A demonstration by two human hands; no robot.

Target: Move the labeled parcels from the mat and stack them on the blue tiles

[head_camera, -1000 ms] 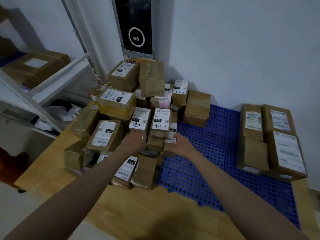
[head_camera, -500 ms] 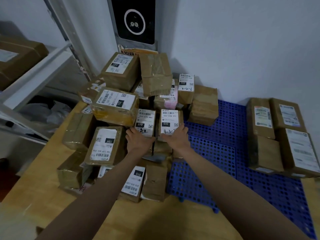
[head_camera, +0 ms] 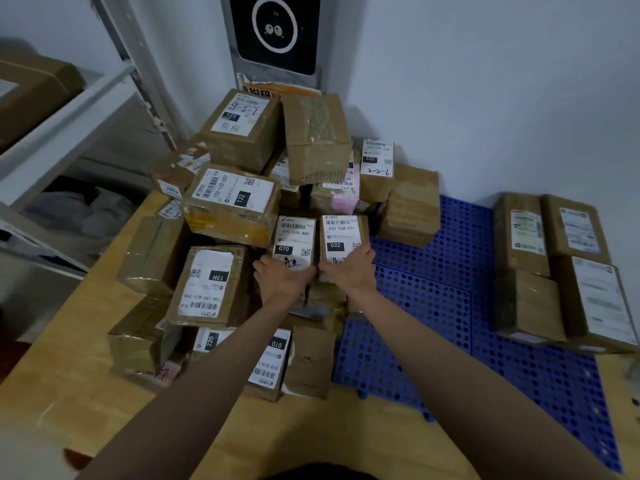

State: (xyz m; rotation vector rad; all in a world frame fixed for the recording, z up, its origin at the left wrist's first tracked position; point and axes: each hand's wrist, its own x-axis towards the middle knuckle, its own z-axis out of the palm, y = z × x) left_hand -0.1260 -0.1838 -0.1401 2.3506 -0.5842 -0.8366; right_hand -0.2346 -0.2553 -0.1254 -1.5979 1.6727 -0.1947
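A heap of brown labeled parcels lies on the wood-coloured mat (head_camera: 62, 382) in the middle. My left hand (head_camera: 282, 277) grips the near end of the small parcel labeled 070 (head_camera: 294, 235). Beside it my right hand (head_camera: 349, 271) grips the parcel labeled 032 (head_camera: 341, 232). The two parcels stand side by side at the heap's front. To the right lie the blue perforated tiles (head_camera: 433, 306), with several stacked parcels (head_camera: 561, 265) at their far right against the wall.
A large parcel labeled 122 (head_camera: 230, 202) sits just left of my hands, and one labeled 15H (head_camera: 211, 285) below it. A white metal shelf (head_camera: 65, 109) with a box stands at the left. A black device (head_camera: 275, 29) hangs on the wall behind the heap.
Both hands moved forward and up from the low parcels onto the 070 and 032 parcels and closed on them. The camera came closer to the heap.
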